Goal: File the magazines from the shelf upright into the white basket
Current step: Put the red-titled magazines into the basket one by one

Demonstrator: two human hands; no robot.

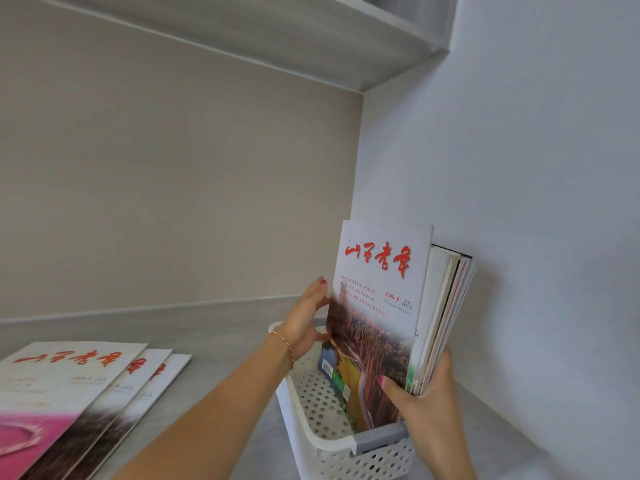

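Note:
A white perforated basket (311, 434) with grey handles stands on the shelf against the right wall. Several magazines (443, 306) stand upright in it, leaning toward that wall. The front magazine (377, 306) has a white cover with red characters and a landscape photo. My left hand (306, 323) grips its far edge. My right hand (422, 393) clasps the near edges of the whole upright bundle, thumb on the front cover. Three more magazines (69, 403) lie flat and fanned out on the shelf at the lower left.
The grey shelf surface (214, 337) runs back to a beige rear wall. A white side wall (519, 168) closes the right. Another shelf board (311, 39) hangs overhead.

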